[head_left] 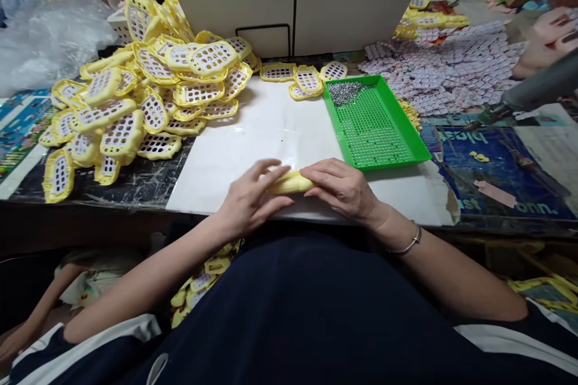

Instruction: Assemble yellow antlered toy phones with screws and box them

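Note:
Between my two hands, just above the front of a white board [244,150], is a padded yellow piece [292,183] seen edge-on. My left hand [250,195] has its thumb and fingers around the left end. At the right end, my right hand [341,187] pinches it between thumb and fingers. Whatever lies on the piece's far side is hidden. Beyond my right hand stands a green tray [379,159] with small metal pins [345,94] heaped in its far left corner and more set in rows across its floor.
A tall pile of yellow-rimmed pieces with white perforated panels [153,111] covers the left side. More lie behind the board [308,80]. A large carton [289,0] blocks the back. Many small white tags [447,69] spread at the right, near another person's hand [551,36] and a grey machine arm [537,81].

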`<state>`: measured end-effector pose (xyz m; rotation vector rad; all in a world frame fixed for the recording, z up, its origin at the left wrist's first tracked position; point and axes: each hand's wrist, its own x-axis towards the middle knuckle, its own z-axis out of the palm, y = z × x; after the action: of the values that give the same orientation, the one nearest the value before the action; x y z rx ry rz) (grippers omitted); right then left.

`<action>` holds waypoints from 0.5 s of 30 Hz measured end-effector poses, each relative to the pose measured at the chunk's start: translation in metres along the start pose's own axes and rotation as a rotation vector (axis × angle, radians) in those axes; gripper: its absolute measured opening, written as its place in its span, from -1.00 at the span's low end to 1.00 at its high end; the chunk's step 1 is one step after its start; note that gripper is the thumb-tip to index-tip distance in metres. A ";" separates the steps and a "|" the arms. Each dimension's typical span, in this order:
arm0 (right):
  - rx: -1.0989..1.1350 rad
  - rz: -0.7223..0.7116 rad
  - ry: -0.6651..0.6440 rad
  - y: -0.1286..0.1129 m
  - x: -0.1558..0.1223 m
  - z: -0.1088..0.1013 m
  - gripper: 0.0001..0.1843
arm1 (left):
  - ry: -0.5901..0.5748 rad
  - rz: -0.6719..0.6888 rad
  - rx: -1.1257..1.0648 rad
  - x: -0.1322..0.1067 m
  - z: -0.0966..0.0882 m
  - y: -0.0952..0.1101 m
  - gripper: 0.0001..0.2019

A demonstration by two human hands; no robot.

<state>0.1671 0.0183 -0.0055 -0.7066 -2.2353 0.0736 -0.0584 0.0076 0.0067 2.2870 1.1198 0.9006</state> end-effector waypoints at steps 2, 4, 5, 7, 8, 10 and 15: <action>-0.049 0.006 -0.011 -0.002 0.003 0.000 -0.67 | 0.027 0.244 0.170 -0.003 0.005 -0.006 -0.65; -0.119 -0.002 -0.018 -0.004 0.005 0.000 -0.62 | 0.079 0.343 0.268 -0.004 0.011 -0.010 -0.70; -0.146 -0.004 -0.017 -0.005 0.005 0.001 -0.62 | 0.107 0.359 0.289 -0.004 0.014 -0.010 -0.71; -0.171 0.002 -0.003 -0.008 0.005 0.003 -0.65 | 0.158 0.360 0.289 -0.003 0.019 -0.008 -0.73; -0.175 0.016 0.009 -0.009 0.004 0.004 -0.67 | 0.185 0.349 0.275 -0.003 0.021 -0.007 -0.75; -0.172 0.058 0.028 -0.010 0.004 0.005 -0.70 | 0.233 0.311 0.234 -0.001 0.024 -0.003 -0.77; -0.095 0.137 -0.008 -0.005 0.006 0.003 -0.69 | 0.202 0.196 0.046 0.003 0.020 -0.002 -0.77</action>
<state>0.1592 0.0177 -0.0028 -0.9127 -2.2073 0.0384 -0.0434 0.0095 -0.0075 2.4176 1.0178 1.2158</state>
